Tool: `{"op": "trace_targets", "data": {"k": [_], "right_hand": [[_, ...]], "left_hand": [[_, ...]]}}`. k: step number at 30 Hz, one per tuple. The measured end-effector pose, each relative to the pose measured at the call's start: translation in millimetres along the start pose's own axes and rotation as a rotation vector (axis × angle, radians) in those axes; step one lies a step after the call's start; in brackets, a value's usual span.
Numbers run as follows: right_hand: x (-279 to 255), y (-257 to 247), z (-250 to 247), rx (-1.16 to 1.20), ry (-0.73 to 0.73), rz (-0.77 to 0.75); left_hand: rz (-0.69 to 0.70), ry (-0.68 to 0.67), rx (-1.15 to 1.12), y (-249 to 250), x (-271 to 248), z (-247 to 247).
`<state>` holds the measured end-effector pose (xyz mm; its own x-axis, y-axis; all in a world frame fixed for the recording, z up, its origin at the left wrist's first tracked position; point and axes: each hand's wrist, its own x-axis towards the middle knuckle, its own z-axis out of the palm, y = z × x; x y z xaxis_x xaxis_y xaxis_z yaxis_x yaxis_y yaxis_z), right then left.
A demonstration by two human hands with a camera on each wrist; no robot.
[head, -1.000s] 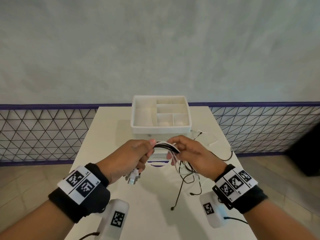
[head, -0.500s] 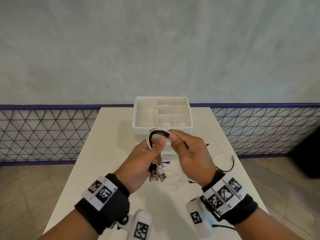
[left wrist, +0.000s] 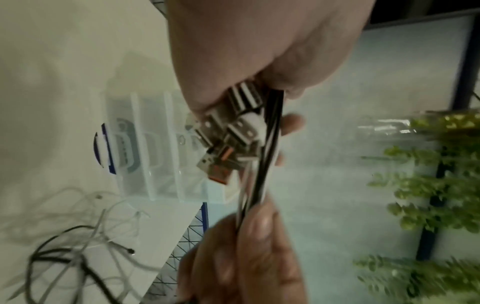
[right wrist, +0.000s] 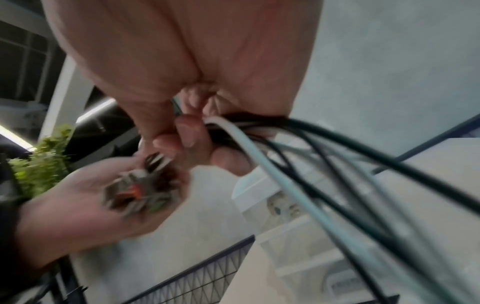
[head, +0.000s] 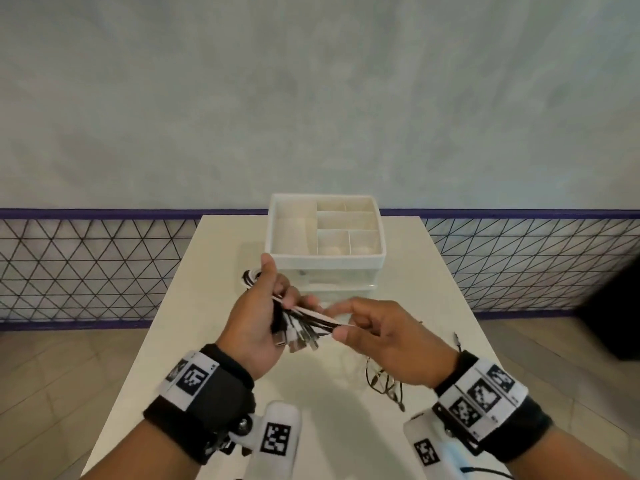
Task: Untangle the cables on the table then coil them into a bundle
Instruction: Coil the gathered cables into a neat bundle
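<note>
a: cables [head: 313, 318] are black and white, plugs [left wrist: 228, 142] silver, one with an orange insert.
b: organizer [head: 325, 233] white, table [head: 214, 289] off-white. wristbands [head: 204, 386] black with white-and-black square code tags.

The head view looks forward and down from above at both hands over a white worktop [head: 194, 306], facing a grey wall. The left wrist view sits very close under the left hand [left wrist: 254, 51], looking along its fingers. The right wrist view looks likewise along the right hand [right wrist: 197, 57]. All three share the bunch of USB plugs [head: 298, 336] [left wrist: 231, 139] [right wrist: 135, 191].
</note>
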<state>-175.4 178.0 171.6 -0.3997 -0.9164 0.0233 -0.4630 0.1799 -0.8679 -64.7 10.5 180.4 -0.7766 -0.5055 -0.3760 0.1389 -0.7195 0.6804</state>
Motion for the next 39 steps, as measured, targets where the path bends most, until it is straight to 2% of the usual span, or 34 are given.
{"op": "trace_targets", "data": {"k": [2,4,6,9,11,13,16,17,20,22,24,26,30,32,36,39], "right_hand": [[-3.8,3.7,-11.6,0.000,-0.032,0.052],[-5.5,2.8,-15.7,0.003,-0.047,0.074],[-2.6,-4.1,-14.8,-0.078,-0.085,0.047],[6.8,-16.7,-9.7,-0.173,-0.138,-0.014],[11.6,-22.8,-8.3,-0.191,-0.135,-0.049],[15.4,-26.7,-8.5,-0.137,-0.096,-0.045],[18.1,-28.8,-12.0,0.075,0.016,0.042],[18.3,-27.6,-15.0,0.138,0.009,0.079],[18.3,-22.4,-24.6,0.135,-0.150,0.069],[18.6,-22.2,-24.6,0.036,-0.178,0.008],[18.7,-23.3,-18.7,-0.036,-0.125,-0.045],[19.1,-24.3,-12.2,-0.039,-0.048,-0.088],[19.5,-7.9,-23.5,0.151,0.106,-0.031],[20.3,-0.3,-23.5,0.198,0.177,-0.063],[24.2,-16.5,8.0,0.112,0.385,-0.268],[24.4,-28.0,33.6,0.033,0.422,-0.404]], "left_hand": [[-0.021,-0.008,0.031,9.4,-0.6,-7.1],[-0.020,-0.025,0.228,15.5,-2.3,-9.7],[0.008,-0.078,0.603,15.2,-5.2,-5.7],[0.026,-0.278,1.151,8.6,-12.6,5.7],[-0.038,-0.457,1.246,2.7,-15.5,10.8],[-0.105,-0.512,1.276,-4.3,-13.1,7.6],[-0.146,-0.408,1.267,-12.1,-11.9,3.5],[-0.157,-0.401,1.264,-13.8,-10.9,2.5],[-0.132,-0.418,1.235,-12.1,-12.4,5.4],[-0.126,-0.455,1.206,-10.3,-14.1,6.9],[-0.121,-0.503,1.116,-13.9,-18.1,7.5],[-0.117,-0.497,0.988,-17.3,-19.8,4.1],[-0.016,-0.326,0.706,-0.5,-16.3,-5.2],[0.037,-0.248,0.575,7.6,-14.9,-5.3],[0.069,-0.173,0.499,-1.6,-17.1,6.0],[0.070,-0.195,0.497,-3.2,-18.5,12.4]]}}
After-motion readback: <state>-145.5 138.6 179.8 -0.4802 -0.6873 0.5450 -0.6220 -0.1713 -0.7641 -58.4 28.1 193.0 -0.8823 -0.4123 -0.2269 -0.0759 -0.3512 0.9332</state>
